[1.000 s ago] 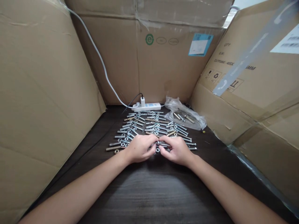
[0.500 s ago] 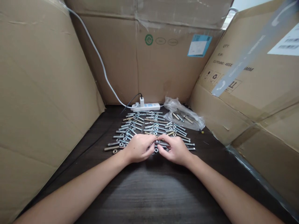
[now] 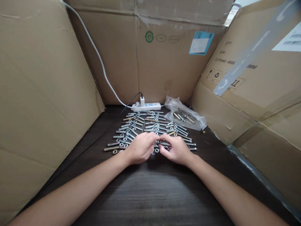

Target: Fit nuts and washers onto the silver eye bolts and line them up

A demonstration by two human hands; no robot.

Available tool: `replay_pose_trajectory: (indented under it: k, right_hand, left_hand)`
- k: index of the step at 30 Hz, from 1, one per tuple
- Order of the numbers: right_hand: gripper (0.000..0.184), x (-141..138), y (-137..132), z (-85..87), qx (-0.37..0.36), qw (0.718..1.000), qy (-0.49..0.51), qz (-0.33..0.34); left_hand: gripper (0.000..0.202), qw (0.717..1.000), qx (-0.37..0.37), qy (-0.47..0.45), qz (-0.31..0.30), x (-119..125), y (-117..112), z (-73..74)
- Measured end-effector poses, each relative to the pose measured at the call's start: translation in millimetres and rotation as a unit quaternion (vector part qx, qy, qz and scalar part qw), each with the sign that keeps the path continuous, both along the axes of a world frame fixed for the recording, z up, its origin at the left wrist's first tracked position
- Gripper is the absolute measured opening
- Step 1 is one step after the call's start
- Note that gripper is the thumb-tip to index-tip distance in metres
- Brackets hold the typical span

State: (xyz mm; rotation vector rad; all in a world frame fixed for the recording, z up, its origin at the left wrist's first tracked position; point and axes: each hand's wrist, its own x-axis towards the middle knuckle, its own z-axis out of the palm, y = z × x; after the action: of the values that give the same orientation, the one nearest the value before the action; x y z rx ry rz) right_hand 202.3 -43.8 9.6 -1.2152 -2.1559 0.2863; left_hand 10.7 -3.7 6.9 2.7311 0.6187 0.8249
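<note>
My left hand [image 3: 143,147] and my right hand [image 3: 176,149] meet over the near edge of a spread of metal fasteners. Both have their fingers pinched around one small silvery bolt part [image 3: 157,142], mostly hidden by the fingertips; a nut or washer seems to sit on it. Just below the fingertips lie loose nuts [image 3: 156,151] and a ring washer [image 3: 153,153]. Left of my left hand are a brass-coloured sleeve [image 3: 111,148] and a nut [image 3: 114,152]. Silvery bolts [image 3: 191,144] point out to the right of my right hand.
Rows of bolts, sleeves, nuts and washers cover the dark table [image 3: 150,194] beyond my hands. Behind them stands a white power strip [image 3: 150,106] with a charger and cables. A clear plastic bag [image 3: 196,121] holds several bolts. Cardboard walls [image 3: 113,56] enclose three sides.
My left fingers have shifted slightly, curling closer over the small bolt part. My right hand stays nearly in place. The view has tilted a little.
</note>
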Motion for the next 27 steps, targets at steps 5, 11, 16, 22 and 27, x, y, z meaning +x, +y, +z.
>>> replay_pose_trajectory:
  k: [5, 11, 16, 22, 27]
  right_hand:
    - [0.021, -0.2, 1.1, -2.6, 0.000, 1.000, -0.003, -0.010]
    - [0.022, -0.9, -0.3, -2.2, 0.016, 1.000, -0.003, -0.005]
    - [0.018, -1.5, -1.2, -1.4, 0.024, 1.000, 0.007, 0.008]
    - [0.018, 0.6, 1.1, -2.9, 0.023, 1.000, 0.020, 0.006]
    - [0.018, 0.4, 0.5, -1.6, 0.014, 1.000, 0.023, 0.002]
  left_hand:
    - [0.021, 1.000, -0.028, -0.003, 0.013, 0.4, -0.6, -1.1]
    - [0.020, 0.999, -0.039, -0.004, 0.009, -0.3, -0.5, -0.9]
    - [0.023, 1.000, -0.023, 0.008, 0.006, -1.3, 0.8, -1.5]
    - [0.014, 0.999, -0.017, -0.024, 0.031, 0.7, -1.6, -2.0]
    - [0.018, 0.999, -0.008, -0.045, 0.000, 1.1, -1.2, -4.3]
